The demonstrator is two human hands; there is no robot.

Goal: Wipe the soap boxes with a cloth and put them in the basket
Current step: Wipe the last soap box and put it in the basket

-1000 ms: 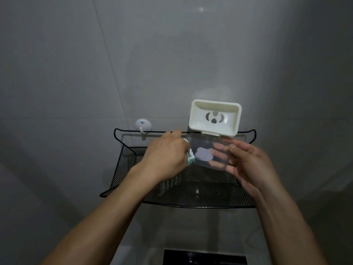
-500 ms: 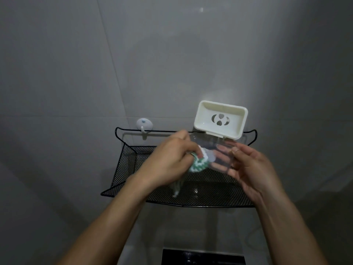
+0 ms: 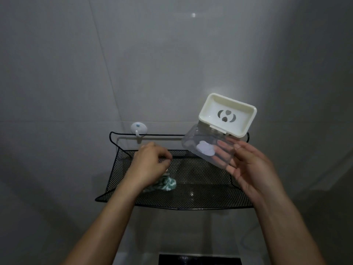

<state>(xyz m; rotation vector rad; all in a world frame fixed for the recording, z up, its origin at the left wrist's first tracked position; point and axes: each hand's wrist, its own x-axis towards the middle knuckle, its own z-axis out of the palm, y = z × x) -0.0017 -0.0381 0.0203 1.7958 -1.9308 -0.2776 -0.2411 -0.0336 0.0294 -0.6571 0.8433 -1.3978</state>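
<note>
Soap box [image 3: 219, 131] sits in our right hand [image 3: 248, 167], held up above the right end of the basket [image 3: 200, 199], open like a clamshell. White tray half [image 3: 228, 114] tilts up toward the wall, its cut-out pattern facing us; clear lid half [image 3: 207, 148] hangs below it and rests across our fingers [image 3: 222, 150], which we see through the plastic. A pale sticker shows on the lid. Right thumb presses the lid's near edge, fingers loosely curved under it, so we're holding the box.

Left hand [image 3: 150, 165] is down inside the basket at its left part, knuckles up, fingers curled over the cloth [image 3: 166, 185]. Green-and-white cloth pokes out under the palm and lies on the mesh floor. We can't tell how firm the grip is.

Basket is black wire mesh, mounted on a grey tiled wall. A white hook [image 3: 138, 128] on the wall carries its top rail at the left. Box and cloth are well apart.
</note>
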